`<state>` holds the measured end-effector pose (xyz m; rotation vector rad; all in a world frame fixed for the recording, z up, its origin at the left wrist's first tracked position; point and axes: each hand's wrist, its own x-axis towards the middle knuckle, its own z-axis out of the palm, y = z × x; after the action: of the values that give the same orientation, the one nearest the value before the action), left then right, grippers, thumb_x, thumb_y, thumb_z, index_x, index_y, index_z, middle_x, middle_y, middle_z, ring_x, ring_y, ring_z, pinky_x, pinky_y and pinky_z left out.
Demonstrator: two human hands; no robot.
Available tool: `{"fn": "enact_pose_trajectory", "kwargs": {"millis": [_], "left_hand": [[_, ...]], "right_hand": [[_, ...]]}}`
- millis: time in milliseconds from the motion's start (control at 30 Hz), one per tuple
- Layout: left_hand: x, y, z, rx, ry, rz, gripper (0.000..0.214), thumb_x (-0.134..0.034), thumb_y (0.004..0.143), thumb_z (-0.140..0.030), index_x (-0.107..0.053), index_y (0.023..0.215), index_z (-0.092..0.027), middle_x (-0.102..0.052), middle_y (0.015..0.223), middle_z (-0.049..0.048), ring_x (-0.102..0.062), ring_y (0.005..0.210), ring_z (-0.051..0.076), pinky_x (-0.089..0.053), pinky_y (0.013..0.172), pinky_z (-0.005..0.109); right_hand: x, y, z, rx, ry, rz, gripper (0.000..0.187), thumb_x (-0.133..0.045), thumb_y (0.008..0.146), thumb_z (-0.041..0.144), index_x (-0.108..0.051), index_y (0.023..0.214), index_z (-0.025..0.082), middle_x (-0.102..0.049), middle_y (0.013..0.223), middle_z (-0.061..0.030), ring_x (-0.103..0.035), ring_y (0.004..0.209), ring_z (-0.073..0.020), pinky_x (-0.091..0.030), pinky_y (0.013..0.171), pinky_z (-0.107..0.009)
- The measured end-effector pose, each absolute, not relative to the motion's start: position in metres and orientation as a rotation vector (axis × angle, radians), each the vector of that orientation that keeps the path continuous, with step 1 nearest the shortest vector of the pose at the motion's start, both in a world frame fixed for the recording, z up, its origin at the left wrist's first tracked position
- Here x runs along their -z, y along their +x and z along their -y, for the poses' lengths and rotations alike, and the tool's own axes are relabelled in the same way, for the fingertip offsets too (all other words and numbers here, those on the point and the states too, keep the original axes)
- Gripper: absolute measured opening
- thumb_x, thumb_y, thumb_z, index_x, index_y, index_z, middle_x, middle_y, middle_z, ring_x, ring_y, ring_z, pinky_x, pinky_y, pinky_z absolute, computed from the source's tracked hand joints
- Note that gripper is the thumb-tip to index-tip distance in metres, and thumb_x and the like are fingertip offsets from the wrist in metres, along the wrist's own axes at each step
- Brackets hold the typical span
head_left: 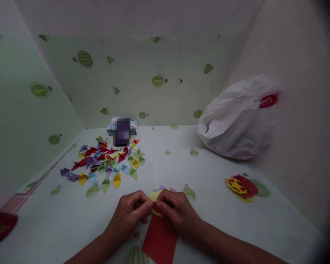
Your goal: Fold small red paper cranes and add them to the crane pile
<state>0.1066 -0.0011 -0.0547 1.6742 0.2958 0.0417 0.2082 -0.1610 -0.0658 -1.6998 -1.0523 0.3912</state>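
Observation:
My left hand (132, 212) and my right hand (175, 209) meet at the front middle of the sheet, fingers pinched together on a small folded paper piece (155, 195) that shows yellow between the fingertips. Beneath my hands lies a red paper sheet (160, 240), flat on the cloth. A few coloured paper bits poke out just behind my fingers. Further back on the left spreads a heap of folded paper triangles (107, 161) in red, purple, green, yellow and blue.
A white plastic bag (233, 121) rests at the back right. A small box (122, 129) stands behind the heap. A red and yellow cut-out (241, 187) lies at the right. A cloth with green balloon print (209, 205) covers the surface and the walls.

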Motion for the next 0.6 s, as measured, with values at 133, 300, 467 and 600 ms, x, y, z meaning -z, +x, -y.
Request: {"fn": "enact_pose_trajectory", "kwargs": {"millis": [133,300,467,600], "left_hand": [[0.057,0.107,0.0,-0.064,1.674,-0.269,0.034,-0.063,0.084,-0.046,-0.06,0.069,-0.016,-0.058,0.057,-0.0008,-0.052,0.049,0.011,-0.04,0.052,0.022],[0.058,0.105,-0.002,-0.232,1.875,-0.161,0.033,-0.054,0.093,-0.039,-0.061,0.07,-0.016,-0.056,0.058,-0.0018,-0.053,0.05,0.01,-0.043,0.051,0.02],[0.057,0.103,0.003,-0.742,2.181,0.024,0.013,-0.053,0.094,-0.018,-0.064,0.088,-0.019,-0.063,0.074,-0.0002,-0.063,0.066,0.012,-0.052,0.063,0.021],[0.063,0.098,0.025,-0.911,2.291,0.487,0.034,-0.048,0.093,-0.01,-0.057,0.125,-0.017,-0.063,0.116,0.0133,-0.063,0.11,0.021,-0.058,0.089,0.032]], "right_hand": [[0.069,0.208,0.16,-0.387,-1.643,1.053,0.026,-0.052,0.091,0.029,-0.05,0.067,0.019,-0.051,0.058,0.0026,-0.043,0.053,-0.0113,-0.033,0.055,-0.025],[0.072,0.207,0.158,-0.393,-1.618,1.019,0.025,-0.052,0.091,0.028,-0.051,0.068,0.019,-0.053,0.058,0.0018,-0.045,0.053,-0.0112,-0.033,0.054,-0.024],[0.072,0.208,0.157,-0.348,-1.711,0.882,0.024,-0.049,0.093,0.029,-0.054,0.073,0.019,-0.054,0.055,0.002,-0.048,0.05,-0.0114,-0.034,0.053,-0.024],[0.074,0.203,0.154,-0.28,-1.734,0.794,0.026,-0.049,0.093,0.033,-0.054,0.072,0.019,-0.056,0.061,0.0003,-0.049,0.056,-0.0123,-0.035,0.055,-0.024]]}}
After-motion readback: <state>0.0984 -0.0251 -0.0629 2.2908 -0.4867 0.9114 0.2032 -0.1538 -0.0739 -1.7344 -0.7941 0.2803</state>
